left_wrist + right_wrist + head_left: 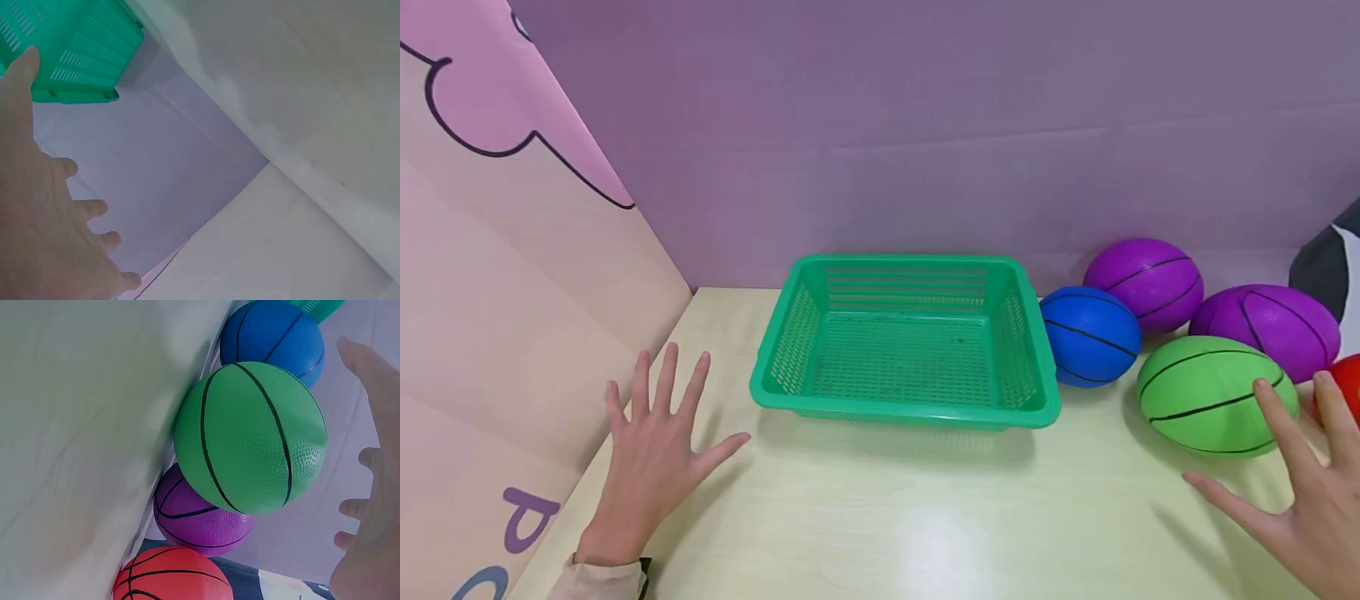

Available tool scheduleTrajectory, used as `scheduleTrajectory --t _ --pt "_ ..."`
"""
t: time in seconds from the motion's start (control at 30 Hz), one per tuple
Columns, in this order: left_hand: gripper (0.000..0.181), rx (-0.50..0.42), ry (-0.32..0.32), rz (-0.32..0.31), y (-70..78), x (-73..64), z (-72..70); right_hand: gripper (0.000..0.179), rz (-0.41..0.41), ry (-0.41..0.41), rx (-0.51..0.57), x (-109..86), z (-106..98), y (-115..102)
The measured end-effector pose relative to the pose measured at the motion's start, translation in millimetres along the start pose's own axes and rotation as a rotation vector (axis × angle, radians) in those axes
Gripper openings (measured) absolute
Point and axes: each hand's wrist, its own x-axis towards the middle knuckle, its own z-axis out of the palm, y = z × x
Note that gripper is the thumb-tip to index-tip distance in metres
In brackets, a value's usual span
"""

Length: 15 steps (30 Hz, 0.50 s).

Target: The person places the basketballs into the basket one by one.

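With both hands spread and holding nothing, our left hand (pixel 651 454) flat on the table (pixel 925 533) and our right hand (pixel 1303 492) beside the green ball (pixel 1213 396), we judge the ball light, pebbled and grippy, too wide to pinch, best cupped across its middle.

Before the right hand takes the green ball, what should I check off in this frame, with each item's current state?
1. Right hand free, fingers spread: ok.
2. Green ball nearest that hand, nothing on top of it: ok.
3. Hand already touching the ball: cannot tell; fingertips overlap it in the head view, the wrist view shows a gap.
4. Basket upright and holding nothing: ok.
5. Blue ball between green ball and basket, close to the basket's right wall: not ok for a low path.
6. Left hand open, left of the basket, apart from it: ok.
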Motion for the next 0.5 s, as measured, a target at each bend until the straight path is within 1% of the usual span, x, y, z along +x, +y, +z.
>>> scheduleTrajectory --t 0.07,0.17,0.3,0.43,0.5 --pt "0.101 -0.004 0.0 0.018 2.2 1.2 0.6 0.1 -0.006 0.028 0.025 0.8 1.0 -0.9" --pt "0.1 -0.011 0.006 0.041 5.3 2.9 0.4 0.099 -0.009 0.04 0.048 1.0 1.0 -1.0" --pt "0.1 -0.006 0.026 0.051 7.4 2.6 -2.4 0.1 -0.022 0.014 0.082 5.1 2.2 0.3" --pt "0.1 0.003 0.023 0.057 8.9 1.1 -4.4 0.101 -0.053 0.011 0.137 13.2 3.8 1.4" --pt "0.099 0.001 0.018 0.06 10.4 1.2 -5.0 0.102 -0.046 0.0 0.132 15.6 1.4 1.2"
